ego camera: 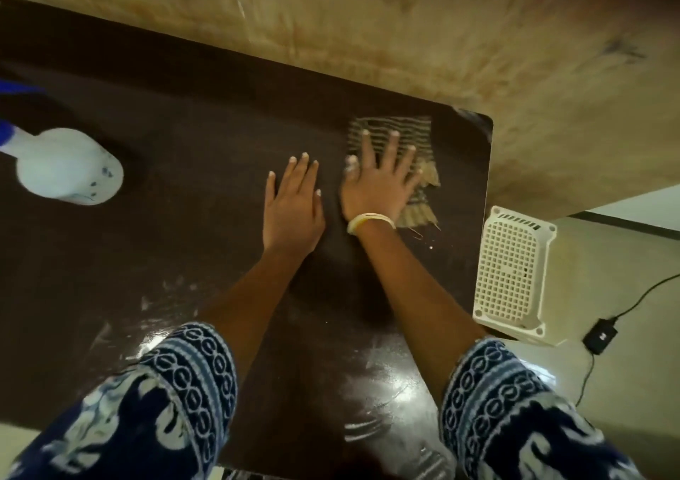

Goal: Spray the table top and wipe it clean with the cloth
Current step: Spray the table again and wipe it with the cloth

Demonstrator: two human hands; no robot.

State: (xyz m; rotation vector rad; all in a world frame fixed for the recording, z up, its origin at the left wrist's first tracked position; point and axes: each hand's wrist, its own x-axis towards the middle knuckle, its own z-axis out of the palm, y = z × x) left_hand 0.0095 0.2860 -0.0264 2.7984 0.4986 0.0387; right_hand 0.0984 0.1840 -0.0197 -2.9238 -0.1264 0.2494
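A: Where is the cloth (397, 137)?

B: Flat on the tabletop (191, 148), out toward two o'clock, close to the far right corner. The right hand (379, 181) presses on it with fingers spread and straight, so that grip is apart, not curled round the fabric. The frayed near edge of the cloth shows by the wrist.

A: And the left hand (292, 203)?

B: Just beside the right one, toward its nine o'clock, lying flat on bare wood, fingers straight, holding nothing.

A: So which step is this?

B: I judge it the wiping. Wet streaks shine on the near part of the tabletop, around six o'clock, so spray looks already laid down there. The next move likely calls for dragging the cloth back toward those streaks, palm kept flat so it does not bunch.

A: Anything in the way?

B: The bottle (70, 166) stands well apart at nine o'clock; a long sweep left could meet it. Off the tabletop, at four o'clock, a white basket (511, 277) sits on the floor, with a black adapter (599, 338) and its cable beyond. Neither blocks the wipe.
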